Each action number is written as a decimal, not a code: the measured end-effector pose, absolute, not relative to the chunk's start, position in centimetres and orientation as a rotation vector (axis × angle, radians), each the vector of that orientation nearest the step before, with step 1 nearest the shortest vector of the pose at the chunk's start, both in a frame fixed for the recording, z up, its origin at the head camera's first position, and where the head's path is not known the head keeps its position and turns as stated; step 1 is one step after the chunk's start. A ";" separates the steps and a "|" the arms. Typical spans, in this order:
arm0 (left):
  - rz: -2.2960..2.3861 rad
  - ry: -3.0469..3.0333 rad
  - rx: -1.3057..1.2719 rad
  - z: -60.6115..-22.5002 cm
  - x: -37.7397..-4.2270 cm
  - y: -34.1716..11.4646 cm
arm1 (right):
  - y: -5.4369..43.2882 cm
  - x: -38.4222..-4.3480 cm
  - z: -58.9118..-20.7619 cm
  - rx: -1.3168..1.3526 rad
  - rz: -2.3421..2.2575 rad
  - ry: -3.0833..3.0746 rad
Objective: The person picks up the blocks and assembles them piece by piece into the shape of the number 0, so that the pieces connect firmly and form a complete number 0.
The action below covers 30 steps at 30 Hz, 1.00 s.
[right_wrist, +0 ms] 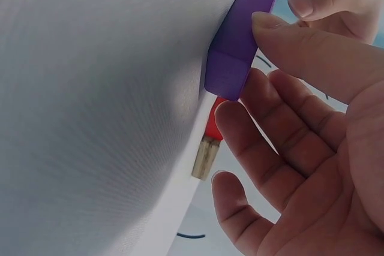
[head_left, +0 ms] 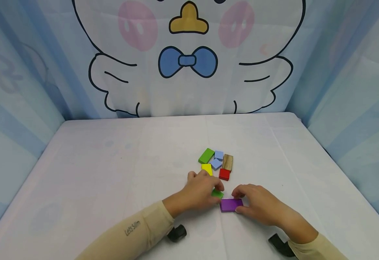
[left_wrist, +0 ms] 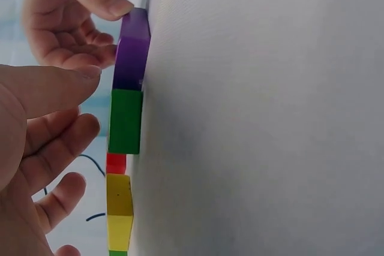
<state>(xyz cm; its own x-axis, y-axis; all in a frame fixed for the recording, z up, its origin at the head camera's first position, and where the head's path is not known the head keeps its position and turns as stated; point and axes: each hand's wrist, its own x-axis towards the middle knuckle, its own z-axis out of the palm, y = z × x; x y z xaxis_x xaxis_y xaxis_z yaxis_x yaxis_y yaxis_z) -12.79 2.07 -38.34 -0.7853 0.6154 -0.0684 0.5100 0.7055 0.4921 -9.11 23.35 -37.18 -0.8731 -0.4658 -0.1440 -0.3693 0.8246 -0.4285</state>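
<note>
A purple rectangular block (head_left: pixel 231 205) lies flat on the white cloth. My right hand (head_left: pixel 262 204) pinches it, the thumb on its near side and the fingers at the far side, partly hidden in the right wrist view. Beside the purple block's left end is a green block (left_wrist: pixel 125 122), partly covered in the head view by my left hand (head_left: pixel 200 191). The left thumb and fingers are loosely bent and spread around the green block, with a gap showing in the left wrist view. A yellow block (head_left: pixel 207 169) sits just beyond the left fingers.
Beyond the hands lie a red block (head_left: pixel 224 174), a wood-grain block (head_left: pixel 227 162), two light blue pieces (head_left: pixel 216 164) and another green block (head_left: pixel 206 156). A printed curtain (head_left: pixel 189 90) stands behind the table (head_left: pixel 95 162).
</note>
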 end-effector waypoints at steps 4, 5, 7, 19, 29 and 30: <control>0.675 2.707 0.881 -38.5 -12.5 2.3 | 23.4 -9.1 -37.2 -0.660 -0.591 2.762; 0.672 2.713 0.876 -38.6 -12.5 2.4 | 23.4 -9.0 -37.1 -0.666 -0.595 2.761; 0.668 2.725 0.871 -38.6 -12.4 2.5 | 23.4 -9.0 -37.1 -0.674 -0.600 2.761; 0.621 2.755 0.836 -38.7 -12.0 2.9 | 23.6 -9.2 -36.9 -0.642 -0.585 2.765; 0.617 2.775 0.851 -38.5 -11.9 2.7 | 23.6 -11.3 -36.3 -0.624 -0.589 2.841; 0.619 2.775 0.852 -38.5 -11.9 2.7 | 23.6 -11.6 -36.3 -0.634 -0.587 2.843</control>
<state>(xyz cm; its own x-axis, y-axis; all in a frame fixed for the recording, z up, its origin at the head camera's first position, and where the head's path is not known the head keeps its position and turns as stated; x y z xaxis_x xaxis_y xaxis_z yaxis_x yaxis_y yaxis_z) -11.90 2.73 -38.54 -0.8213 0.5688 -0.0428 0.4966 0.7499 0.4370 -11.61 23.56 -36.26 -0.8953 -0.4387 -0.0779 -0.3719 0.8321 -0.4116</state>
